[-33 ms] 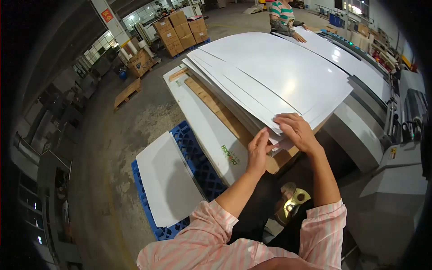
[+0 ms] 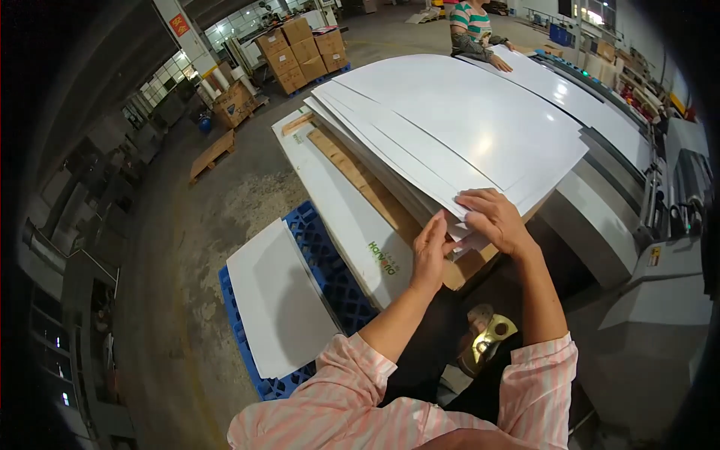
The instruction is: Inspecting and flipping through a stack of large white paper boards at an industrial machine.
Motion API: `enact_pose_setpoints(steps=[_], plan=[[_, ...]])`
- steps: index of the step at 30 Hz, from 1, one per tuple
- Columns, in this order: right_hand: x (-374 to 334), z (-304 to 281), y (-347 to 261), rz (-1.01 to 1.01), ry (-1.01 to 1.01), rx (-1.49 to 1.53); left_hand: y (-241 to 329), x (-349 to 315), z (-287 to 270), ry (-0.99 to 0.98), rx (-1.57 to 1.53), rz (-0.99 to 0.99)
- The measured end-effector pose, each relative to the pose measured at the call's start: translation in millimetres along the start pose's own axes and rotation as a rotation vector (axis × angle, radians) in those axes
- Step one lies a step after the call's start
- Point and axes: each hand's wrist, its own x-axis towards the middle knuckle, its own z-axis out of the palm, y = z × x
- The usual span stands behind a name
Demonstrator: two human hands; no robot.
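A tall stack of large, glossy white sheets [image 2: 450, 112] lies before me, its upper sheets fanned out a little along the left edge. At the near corner my right hand [image 2: 495, 219] is closed on the sheets, fingers bent over the top and thumb beside them. My left hand [image 2: 430, 255] is against the stack's left side at this same corner. Its fingers are stretched upward and its thumb points toward the sheets' edges. The fingertips' contact under the corner is partly hidden.
Left of the stack are a long white panel [image 2: 349, 229], a wooden strip [image 2: 352, 172] and a blue plastic pallet [image 2: 319, 244] bearing smaller white sheets [image 2: 270, 300]. Grey machinery [image 2: 600, 217] stands right. Another person [image 2: 472, 30] touches sheets at the far side. Cardboard boxes [image 2: 304, 52] stand behind.
The dark gap along the upper sheet's left edge now runs unbroken farther toward the far end. Both hands stay almost in place.
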Motion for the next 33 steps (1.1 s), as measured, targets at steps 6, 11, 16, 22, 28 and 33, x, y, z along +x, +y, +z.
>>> enact_pose_setpoints(steps=[6,11,16,22,28,33], plan=[[5,12,9,0.153,0.142,0.088,2,0,7,-0.035,0.122,0.013],[16,8,-3,0.627,0.571,0.857,-5,1,-2,-0.005,0.286,0.041],[12,8,-3,0.03,0.263,0.065,-5,1,-2,-0.022,0.212,0.05],[-2,4,-2,-0.001,0.114,-0.301,8,-2,9,0.097,-0.045,0.079],[7,-1,-23,-0.259,0.244,-0.409,13,12,-1,0.002,-0.085,0.04],[-7,-6,-1,-0.261,0.185,-0.425,-2,14,-3,0.043,-0.034,0.037]])
